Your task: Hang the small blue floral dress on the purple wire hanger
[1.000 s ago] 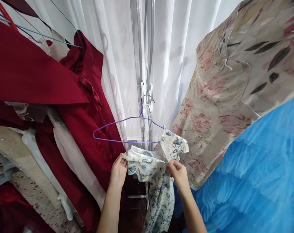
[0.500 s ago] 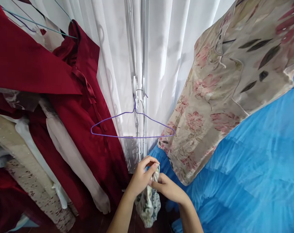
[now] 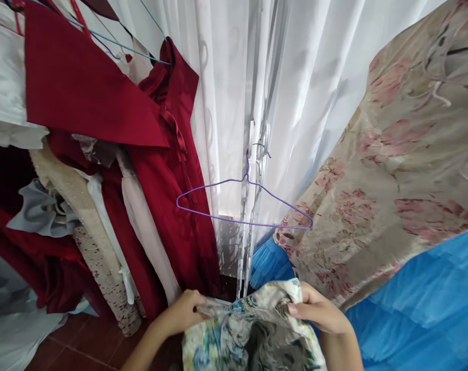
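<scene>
My left hand (image 3: 186, 310) is closed on one edge of a floral-patterned garment (image 3: 220, 330) in white, blue, green and yellow. At the garment's other side, my right hand (image 3: 323, 312) pinches the edge between thumb and fingers. The cloth is spread wide between both hands, its dark inner side partly showing, and its lower part runs out of view. I cannot tell what kind of garment it is. Just beyond my hands, a bare purple wire hanger (image 3: 244, 222) hangs on a white metal upright (image 3: 253, 198).
Dark red dresses (image 3: 191, 226) and other clothes hang on the left. On the right hangs a beige floral dress (image 3: 353, 206), with a blue ruffled gown (image 3: 419, 304) below it. White curtains (image 3: 226, 103) form the back, and red-brown floor tiles (image 3: 89, 340) show at lower left.
The garment was bunched between my two close hands; now it is spread open, with my left hand moved left and my right hand moved right. The view has swung left.
</scene>
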`<state>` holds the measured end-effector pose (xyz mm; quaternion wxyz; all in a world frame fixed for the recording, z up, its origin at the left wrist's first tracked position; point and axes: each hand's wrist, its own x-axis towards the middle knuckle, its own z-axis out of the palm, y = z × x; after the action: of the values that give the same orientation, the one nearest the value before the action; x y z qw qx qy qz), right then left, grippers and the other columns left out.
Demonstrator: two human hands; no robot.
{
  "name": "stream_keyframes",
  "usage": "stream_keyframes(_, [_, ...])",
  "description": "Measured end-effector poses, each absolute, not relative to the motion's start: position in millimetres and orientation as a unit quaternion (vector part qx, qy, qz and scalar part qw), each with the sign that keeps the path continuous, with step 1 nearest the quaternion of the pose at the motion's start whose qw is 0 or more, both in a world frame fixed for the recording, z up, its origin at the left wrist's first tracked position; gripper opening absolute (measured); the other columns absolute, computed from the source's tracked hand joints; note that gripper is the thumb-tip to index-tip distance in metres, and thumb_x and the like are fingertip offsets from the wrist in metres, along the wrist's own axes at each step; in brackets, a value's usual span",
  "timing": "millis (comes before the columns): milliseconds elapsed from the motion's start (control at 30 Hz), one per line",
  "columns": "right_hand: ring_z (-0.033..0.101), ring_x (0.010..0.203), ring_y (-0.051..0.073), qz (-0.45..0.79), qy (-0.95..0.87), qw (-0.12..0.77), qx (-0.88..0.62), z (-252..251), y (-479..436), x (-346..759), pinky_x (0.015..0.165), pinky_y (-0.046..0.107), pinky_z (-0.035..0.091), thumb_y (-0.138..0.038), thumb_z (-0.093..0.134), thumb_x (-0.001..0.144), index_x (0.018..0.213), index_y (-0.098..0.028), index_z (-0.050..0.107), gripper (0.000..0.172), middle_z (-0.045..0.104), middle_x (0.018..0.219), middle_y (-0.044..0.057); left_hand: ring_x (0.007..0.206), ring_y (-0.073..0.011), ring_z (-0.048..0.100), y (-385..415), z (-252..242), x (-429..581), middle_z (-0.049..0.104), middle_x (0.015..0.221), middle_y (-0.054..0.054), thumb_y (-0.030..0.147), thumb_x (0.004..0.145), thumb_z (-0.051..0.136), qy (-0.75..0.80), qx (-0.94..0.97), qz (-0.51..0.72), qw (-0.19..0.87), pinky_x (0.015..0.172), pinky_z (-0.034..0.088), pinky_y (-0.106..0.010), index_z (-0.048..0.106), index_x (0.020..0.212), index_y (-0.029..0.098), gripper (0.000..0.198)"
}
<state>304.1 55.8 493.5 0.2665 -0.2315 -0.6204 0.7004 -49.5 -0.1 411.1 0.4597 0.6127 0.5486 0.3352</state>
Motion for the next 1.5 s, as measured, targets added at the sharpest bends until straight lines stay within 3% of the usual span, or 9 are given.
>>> stream_keyframes(233, [0.059,0.078,0.021,0.642,-0.634,0.298,-0.311,526,71,279,0.071,0.028,0.048,-0.043,0.068,0.088,0.100,-0.018,0.072,0.028,0.068,0.086,0.006,0.104,-0.0286,0.063,78,508,-146,0.075,0.093,-0.005,0.012,0.056,0.082,0.583,0.665,0.441,0.152,0.109,0.036,-0.039,0.079,0.076,0.031,0.027])
stream_keyframes(367, [0.062,0.104,0.025,0.544,-0.606,0.446,-0.372,539,87,251,0.082,0.028,0.052,-0.042,0.073,0.084,0.138,-0.026,0.058,0.058,0.066,0.125,0.008,0.126,-0.0332,0.050,108,578,-165,0.074,0.113,-0.006,0.012,0.062,0.077,0.555,0.679,0.461,0.131,0.121,0.008,-0.049,0.080,0.090,0.030,0.033])
stream_keyframes(500, [0.061,0.105,0.027,0.399,-0.611,0.518,-0.445,543,117,232,0.080,0.028,0.050,-0.043,0.075,0.080,0.132,-0.022,0.065,0.057,0.068,0.122,0.009,0.132,-0.0345,0.044,121,626,-151,0.072,0.120,-0.005,0.013,0.069,0.073,0.505,0.738,0.442,0.071,0.119,0.002,-0.055,0.078,0.086,0.028,0.023])
stream_keyframes(767, [0.050,0.059,0.016,0.330,-0.656,0.494,-0.465,533,128,208,0.056,0.025,0.036,-0.042,0.060,0.092,0.071,-0.017,0.067,0.034,0.058,0.059,-0.001,0.126,-0.0321,0.051,144,639,-68,0.068,0.129,-0.006,0.006,0.074,0.059,0.329,0.816,0.443,0.172,0.113,0.032,-0.049,0.074,0.083,0.024,0.024])
stream_keyframes(900, [0.064,0.078,0.023,0.282,-0.624,0.572,-0.452,531,113,223,0.071,0.030,0.047,-0.037,0.067,0.087,0.111,-0.019,0.075,0.031,0.075,0.092,0.006,0.104,-0.0270,0.062,164,626,-57,0.073,0.105,-0.007,0.006,0.081,0.052,0.305,0.815,0.485,0.084,0.097,0.046,-0.042,0.069,0.087,0.023,0.025])
stream_keyframes(1067, [0.054,0.052,0.018,0.160,-0.522,0.673,-0.499,535,113,275,0.057,0.031,0.045,-0.033,0.078,0.076,0.156,-0.020,0.036,0.091,0.073,0.076,0.002,0.093,-0.0231,0.065,177,619,-60,0.071,0.092,-0.006,0.006,0.085,0.051,0.283,0.821,0.495,0.031,0.090,0.049,-0.038,0.068,0.088,0.022,0.023])
stream_keyframes(1233, [0.058,0.062,0.019,0.144,-0.620,0.542,-0.549,565,127,330,0.059,0.029,0.044,-0.044,0.073,0.080,0.108,-0.015,0.077,0.041,0.072,0.072,0.004,0.098,-0.0234,0.066,171,617,-55,0.071,0.098,-0.007,0.010,0.085,0.055,0.297,0.805,0.513,0.031,0.093,0.051,-0.038,0.069,0.090,0.021,0.019])
stream_keyframes(1367, [0.046,0.050,0.013,0.291,-0.683,0.461,-0.486,591,126,355,0.046,0.024,0.032,-0.044,0.078,0.074,0.059,-0.017,0.069,0.032,0.058,0.053,-0.001,0.110,-0.0235,0.063,168,611,-63,0.066,0.117,-0.008,0.016,0.083,0.064,0.381,0.692,0.612,0.028,0.097,0.050,-0.035,0.069,0.103,0.021,0.021])
stream_keyframes(1500, [0.051,0.046,0.016,0.460,-0.635,0.454,-0.423,593,138,352,0.044,0.027,0.037,-0.042,0.087,0.062,0.055,-0.016,0.069,0.032,0.060,0.051,0.002,0.093,-0.0204,0.067,172,594,-80,0.071,0.099,-0.007,0.025,0.082,0.070,0.437,0.641,0.609,0.163,0.088,0.051,-0.029,0.070,0.100,0.019,0.019])
